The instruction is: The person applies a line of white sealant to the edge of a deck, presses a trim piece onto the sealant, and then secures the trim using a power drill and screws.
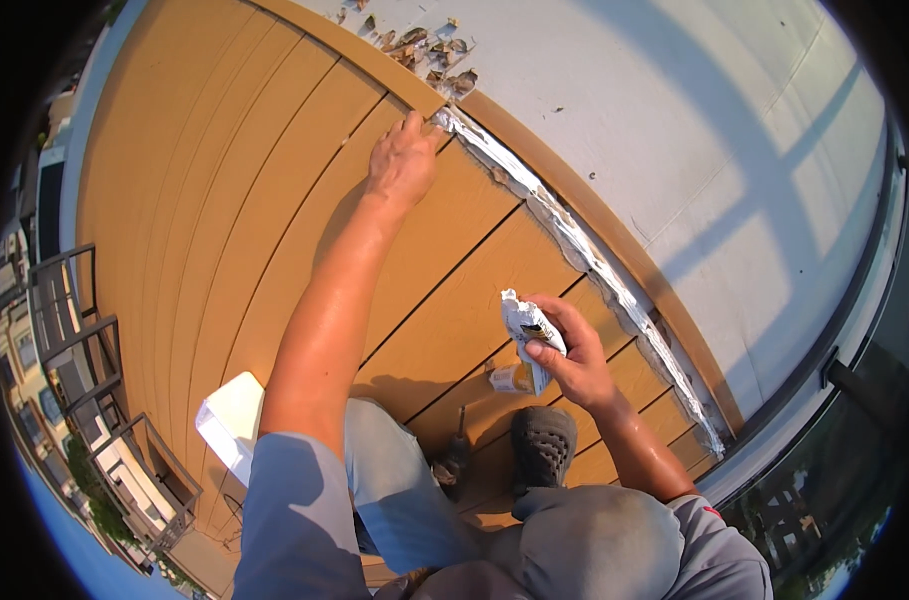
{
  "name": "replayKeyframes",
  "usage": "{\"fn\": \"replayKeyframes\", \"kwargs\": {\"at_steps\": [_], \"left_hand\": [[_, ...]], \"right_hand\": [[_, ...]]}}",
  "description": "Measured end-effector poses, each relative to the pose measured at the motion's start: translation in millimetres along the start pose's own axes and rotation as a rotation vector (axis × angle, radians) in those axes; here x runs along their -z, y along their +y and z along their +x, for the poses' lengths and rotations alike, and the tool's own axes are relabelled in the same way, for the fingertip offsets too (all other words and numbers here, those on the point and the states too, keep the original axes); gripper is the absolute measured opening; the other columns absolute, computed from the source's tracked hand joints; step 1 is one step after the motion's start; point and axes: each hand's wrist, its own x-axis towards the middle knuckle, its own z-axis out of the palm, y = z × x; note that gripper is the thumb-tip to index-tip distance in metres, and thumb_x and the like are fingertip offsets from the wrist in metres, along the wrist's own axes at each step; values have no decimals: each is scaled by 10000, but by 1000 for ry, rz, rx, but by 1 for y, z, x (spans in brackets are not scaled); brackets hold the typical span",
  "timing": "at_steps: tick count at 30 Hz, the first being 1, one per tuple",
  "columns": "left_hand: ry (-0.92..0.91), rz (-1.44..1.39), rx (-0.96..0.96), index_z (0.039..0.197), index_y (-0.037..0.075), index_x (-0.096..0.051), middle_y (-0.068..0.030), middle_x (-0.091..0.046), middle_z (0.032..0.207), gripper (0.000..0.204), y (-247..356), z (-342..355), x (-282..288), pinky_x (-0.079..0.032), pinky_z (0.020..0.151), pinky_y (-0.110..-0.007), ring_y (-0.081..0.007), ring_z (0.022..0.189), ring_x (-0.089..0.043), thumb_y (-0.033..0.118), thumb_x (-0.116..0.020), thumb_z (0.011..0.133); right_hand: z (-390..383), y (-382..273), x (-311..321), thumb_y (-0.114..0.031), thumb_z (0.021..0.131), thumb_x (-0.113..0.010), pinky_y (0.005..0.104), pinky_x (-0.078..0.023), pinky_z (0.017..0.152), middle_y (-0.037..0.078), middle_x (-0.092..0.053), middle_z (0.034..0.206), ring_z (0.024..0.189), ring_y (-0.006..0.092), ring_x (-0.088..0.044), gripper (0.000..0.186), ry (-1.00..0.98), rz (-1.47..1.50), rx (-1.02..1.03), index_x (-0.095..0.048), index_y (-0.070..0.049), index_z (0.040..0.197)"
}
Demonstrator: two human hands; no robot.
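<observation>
at 11 o'clock, the bare left hand [404, 160] is placed, fingers curled, at the upper end of an uneven bead of white paste [574, 243]; whether anything is pinched there cannot be told. at 4 o'clock, a crumpled white soft-walled packet with a torn end [525, 325] is gripped by the right hand [574, 360].

the bead is run from 12 o'clock to 4 o'clock along the joint between the orange-brown plank surface [284, 180] and a raised brown edging strip [604, 235]. the step in hand is judged to be pressing and smoothing of the paste; next, even strokes along the joint would be called for, with the packet kept clear.

beyond the strip, a pale grey flat surface [714, 160] is bordered by dark glass [844, 480] at 4 o'clock. open planking is offered at 10 o'clock. at 6 o'clock, room is restricted by a dark tool with a thin shaft [456, 455] and, at 5 o'clock, a dark perforated shoe [544, 445].
</observation>
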Motion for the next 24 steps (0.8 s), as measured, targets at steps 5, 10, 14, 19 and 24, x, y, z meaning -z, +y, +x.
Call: {"fn": "replayKeyframes", "kwargs": {"at_steps": [5, 10, 14, 19, 24], "left_hand": [[84, -428, 270, 1368, 40, -617, -132, -640, 1106, 412, 35, -78, 33, -513, 941, -435, -326, 1059, -630, 159, -647, 975], [-466, -1718, 231, 1565, 30, -397, -169, -529, 1496, 1005, 93, -209, 73, -343, 1194, -397, -272, 1394, -499, 657, -728, 853], [-575, -1278, 189, 1440, 23, -496, -178, -615, 1379, 1032, 122, -239, 112, -440, 1095, -419, -317, 1297, -573, 623, -892, 700], [-45, -1272, 698, 1335, 20, -575, -119, -721, 1147, 643, 120, -274, 138, -542, 934, -355, -224, 1067, -697, 295, -853, 825], [233, -869, 788, 1346, 63, -601, -175, -746, 1072, 582, 77, -330, 214, -569, 861, -388, -308, 977, -740, 241, -809, 832]], "right_hand": [[0, 6, -12, -53, 972, -693, 333, -449, 1050, 122, -617, 1338, 1239, 187, -570, 557, -72, 142, 62, -449, -22, 1472], [9, -15, -26, -133, 956, -735, 343, -474, 1025, 121, -618, 1337, 1206, 179, -587, 650, -169, 187, 135, -412, -41, 1513], [32, -30, -68, -195, 974, -723, 331, -482, 997, 90, -596, 1311, 1157, 166, -582, 670, -264, 395, 156, -387, -43, 1533], [59, -50, -133, -268, 1020, -675, 379, -427, 1089, 111, -524, 1407, 1277, 211, -514, 736, -463, 70, 225, -280, -42, 1598], [40, -62, -175, -273, 1019, -675, 401, -414, 1114, 158, -483, 1481, 1330, 252, -490, 758, -581, -184, 242, -265, -47, 1615]]}}
